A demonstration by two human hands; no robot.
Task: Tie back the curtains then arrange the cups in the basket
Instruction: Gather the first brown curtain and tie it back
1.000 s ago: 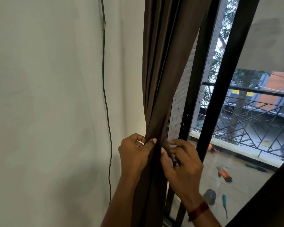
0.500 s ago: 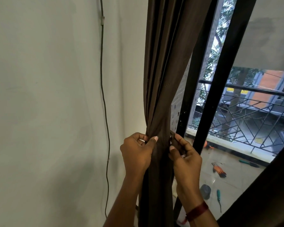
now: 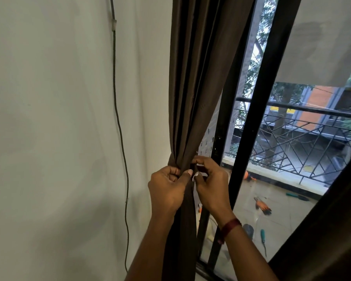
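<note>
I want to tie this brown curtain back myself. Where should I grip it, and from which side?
Probably the curtain where its folds bunch narrowest; come from the wall side, like the left hand, leaving the window side to the right hand.

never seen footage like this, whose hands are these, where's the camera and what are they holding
No machine here: these are a person's two bare hands. The one picture comes from a wide-angle camera worn on the person's head, looking forward and down, so the arms reach in from below. No table shows. A brown curtain hangs between a pale wall with a thin cable and a black window frame; through the glass are a balcony railing and tools on the floor. The left hand grips the gathered curtain. The right hand, a red band at its wrist, pinches a small pale thing at the curtain's edge; I cannot tell what it is.
</note>
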